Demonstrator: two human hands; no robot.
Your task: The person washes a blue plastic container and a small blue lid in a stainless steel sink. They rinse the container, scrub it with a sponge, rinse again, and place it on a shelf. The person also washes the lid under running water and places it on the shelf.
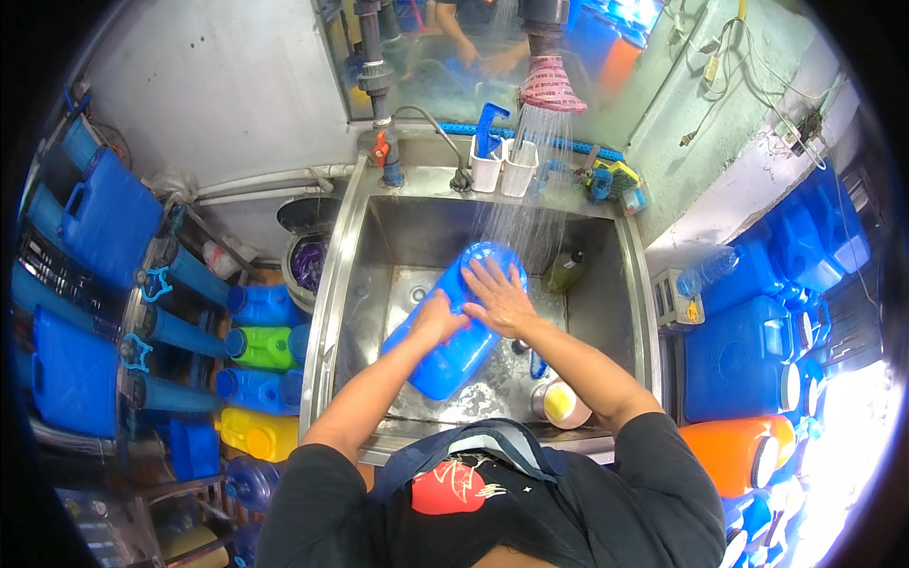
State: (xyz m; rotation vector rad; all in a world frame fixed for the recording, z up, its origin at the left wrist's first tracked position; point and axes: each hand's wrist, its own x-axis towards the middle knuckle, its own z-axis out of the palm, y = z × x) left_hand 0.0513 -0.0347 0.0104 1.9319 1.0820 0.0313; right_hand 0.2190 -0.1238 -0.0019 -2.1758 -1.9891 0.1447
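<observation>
Right now both forearms stretch forward from the near edge into the steel sink (352, 284), where a blue jerrycan (453, 331) lies tilted, its far end under the falling spray from a pink shower head (549, 87). The left hand (437, 317) curls over the can's left side, fingers wrapped on it. The right hand (499, 295) lies flat on top, fingers spread and pressed against the plastic. A yellow-lidded jar (561, 402) sits near the right elbow.
</observation>
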